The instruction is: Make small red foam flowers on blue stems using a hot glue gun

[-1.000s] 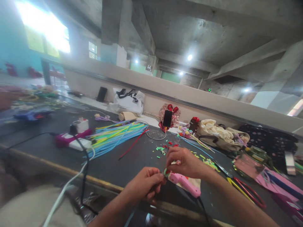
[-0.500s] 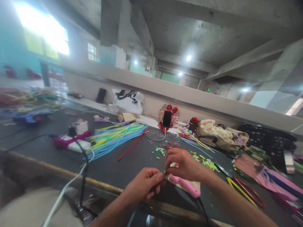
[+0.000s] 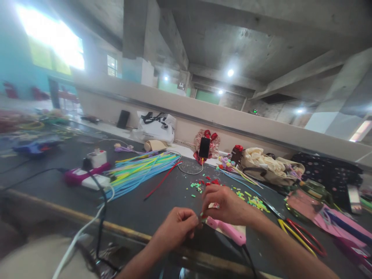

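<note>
Over the front of the dark table, my left hand (image 3: 181, 224) is closed, thumb pressed to its fingers. What it pinches is too small to make out. Fingertip to fingertip with it, my right hand (image 3: 222, 201) is closed in a pinch. A tiny green and red piece (image 3: 202, 215) shows at its fingertips. Below the right hand lies a pink corded tool (image 3: 228, 230), its far end partly covered by the hand. Beyond the hands are scattered short cut pieces in green (image 3: 196, 186), red (image 3: 214, 181) and yellow-green (image 3: 257, 203).
A bundle of blue, yellow and green pipe cleaners (image 3: 145, 170) and one red stem (image 3: 162, 180) lie left of centre. Scissors (image 3: 299, 232) with red and yellow handles sit right. A phone (image 3: 204, 147) leans at the back. A purple-white power strip (image 3: 87, 176) trails cords left.
Both hands keep nearly the same place, fingertips still meeting. The left hand has shifted very slightly left, with its fingers a little more tucked in. The table things have not moved.
</note>
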Tool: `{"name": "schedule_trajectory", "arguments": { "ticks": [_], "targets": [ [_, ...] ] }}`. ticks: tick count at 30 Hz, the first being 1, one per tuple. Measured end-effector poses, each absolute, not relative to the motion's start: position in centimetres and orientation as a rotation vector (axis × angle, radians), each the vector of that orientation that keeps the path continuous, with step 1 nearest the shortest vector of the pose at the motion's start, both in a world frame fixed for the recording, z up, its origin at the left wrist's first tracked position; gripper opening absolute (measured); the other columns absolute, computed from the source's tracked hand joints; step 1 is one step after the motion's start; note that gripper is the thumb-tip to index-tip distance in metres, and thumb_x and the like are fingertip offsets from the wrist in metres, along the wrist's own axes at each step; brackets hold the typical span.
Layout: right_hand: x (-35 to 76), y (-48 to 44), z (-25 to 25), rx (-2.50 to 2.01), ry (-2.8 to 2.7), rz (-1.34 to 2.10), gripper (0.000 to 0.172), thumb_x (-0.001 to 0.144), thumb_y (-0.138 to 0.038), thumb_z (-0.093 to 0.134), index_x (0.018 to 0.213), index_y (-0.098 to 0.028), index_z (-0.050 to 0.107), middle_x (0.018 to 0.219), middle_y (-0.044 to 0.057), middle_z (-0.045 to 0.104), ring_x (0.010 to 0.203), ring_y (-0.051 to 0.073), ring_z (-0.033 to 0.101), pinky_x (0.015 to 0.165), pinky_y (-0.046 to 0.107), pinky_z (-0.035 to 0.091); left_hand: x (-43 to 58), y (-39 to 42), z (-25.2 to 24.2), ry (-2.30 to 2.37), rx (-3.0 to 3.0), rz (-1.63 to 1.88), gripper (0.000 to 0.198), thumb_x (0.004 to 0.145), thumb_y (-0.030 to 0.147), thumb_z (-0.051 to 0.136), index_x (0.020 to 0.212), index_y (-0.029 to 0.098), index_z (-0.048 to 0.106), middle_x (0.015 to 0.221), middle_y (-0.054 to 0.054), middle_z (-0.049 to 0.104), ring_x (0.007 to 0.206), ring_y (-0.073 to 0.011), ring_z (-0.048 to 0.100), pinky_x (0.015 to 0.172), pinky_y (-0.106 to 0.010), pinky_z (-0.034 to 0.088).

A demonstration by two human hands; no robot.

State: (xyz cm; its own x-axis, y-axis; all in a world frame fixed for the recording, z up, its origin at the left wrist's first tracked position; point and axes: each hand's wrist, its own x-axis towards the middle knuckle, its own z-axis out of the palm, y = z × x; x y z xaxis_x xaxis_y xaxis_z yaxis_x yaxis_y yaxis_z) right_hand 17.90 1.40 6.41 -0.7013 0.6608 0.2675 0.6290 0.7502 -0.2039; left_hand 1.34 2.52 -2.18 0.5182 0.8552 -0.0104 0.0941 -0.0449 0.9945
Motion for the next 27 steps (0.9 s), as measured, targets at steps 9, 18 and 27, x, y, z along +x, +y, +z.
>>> {"name": "schedule_trajectory", "arguments": {
  "ticks": [9,18,27],
  "targets": [
    [18.0,1.3,6.4,-0.985,-2.607,0.194,0.007,0.075,-0.018,0.060,0.070,-0.017,0.066,0.075,0.002,0.059,0.073,0.012,0.055,0.065,0.021,0.042,1.0,2.4,-2.1,0.929,1.659,0.870,0.026,0.069,0.030,0.049,0.052,0.014,0.061,0.041,0.006,0.043,0.040,-0.0073,0.031,0.041,-0.020,0.019],
    [19.3,-0.1,6.9,-1.075,-2.163,0.360,0.017,0.078,-0.018,0.055,0.090,-0.020,0.066,0.081,0.003,0.062,0.073,0.014,0.057,0.065,0.024,0.043,0.8,1.4,-0.6,0.931,1.683,1.099,0.030,0.071,0.032,0.050,0.048,0.015,0.056,0.049,0.004,0.044,0.050,-0.0095,0.039,0.048,-0.019,0.028],
    [17.6,-1.5,0.4,-1.118,-1.403,0.866,0.017,0.079,-0.030,0.051,0.088,-0.020,0.063,0.067,-0.001,0.056,0.049,0.009,0.050,0.044,0.020,0.036,0.7,1.1,-0.9,0.760,1.319,1.112,0.032,0.067,0.040,0.057,0.047,0.015,0.057,0.040,0.007,0.030,0.036,-0.0050,0.021,0.036,-0.019,0.013]
  ]
}}
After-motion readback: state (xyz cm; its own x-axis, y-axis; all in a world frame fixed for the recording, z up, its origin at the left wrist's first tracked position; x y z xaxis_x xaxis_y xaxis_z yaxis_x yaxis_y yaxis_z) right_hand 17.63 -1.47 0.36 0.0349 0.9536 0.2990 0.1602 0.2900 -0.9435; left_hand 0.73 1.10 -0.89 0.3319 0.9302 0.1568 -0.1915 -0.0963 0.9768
